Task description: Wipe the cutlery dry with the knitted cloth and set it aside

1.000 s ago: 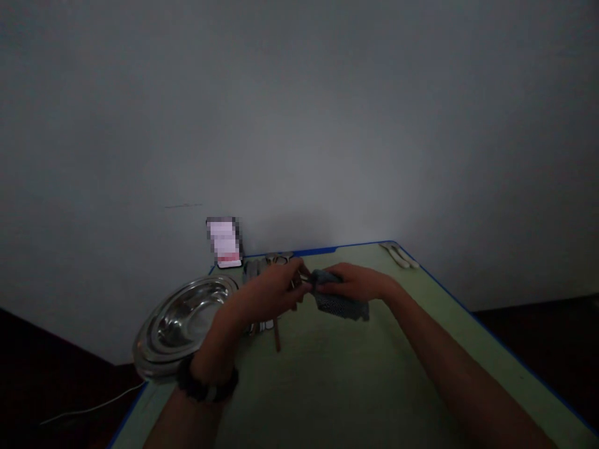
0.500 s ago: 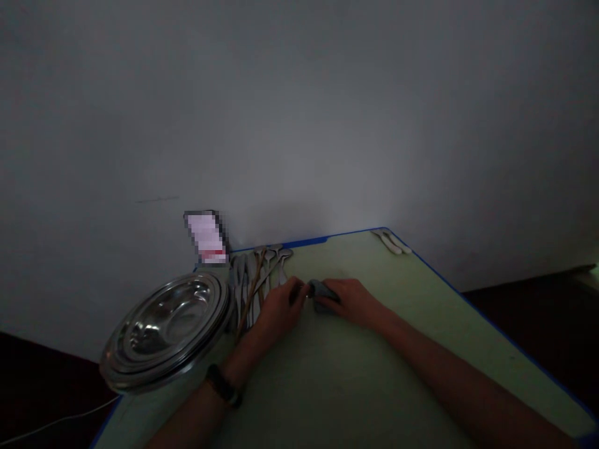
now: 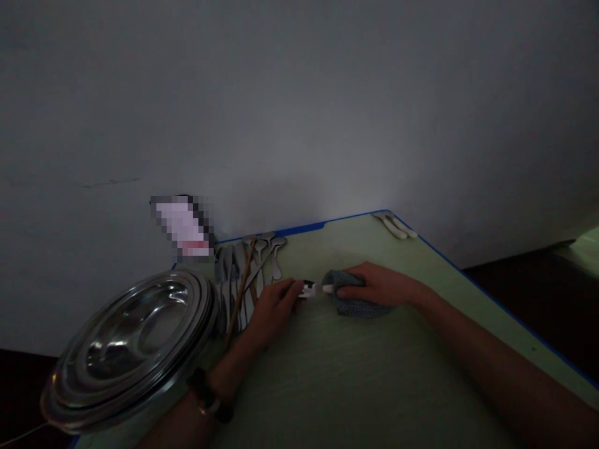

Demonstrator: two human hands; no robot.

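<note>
Grey cloth [image 3: 358, 304], bunched and nubbly, sits under the right grip [image 3: 380, 285], whose fingers curl down over it and press it onto the pale green surface [image 3: 355, 386]; that grip is closed on the cloth. Just to the left of it a small pale utensil [image 3: 313, 289] lies low over the surface and bridges the gap between the two hands. One end is tucked into the fold of the cloth at the right grip's fingertips. The other end is darker and is pinched by the fingertips of the left grip [image 3: 275, 305], which is closed on it; in the dim light the kind of utensil cannot be told. A dark wristband [image 3: 206, 396] circles the wrist behind the left grip. Beyond and to the left of that grip a row of metal spoons [image 3: 262, 255] lies side by side, with a pair of wooden chopsticks [image 3: 239, 294] slanting across them. Further left, well apart from both grips, a stack of steel plates [image 3: 131, 349] overhangs the surface's edge. Far beyond the right grip, at the blue-edged back corner, lie two white spoons [image 3: 397, 225].
</note>
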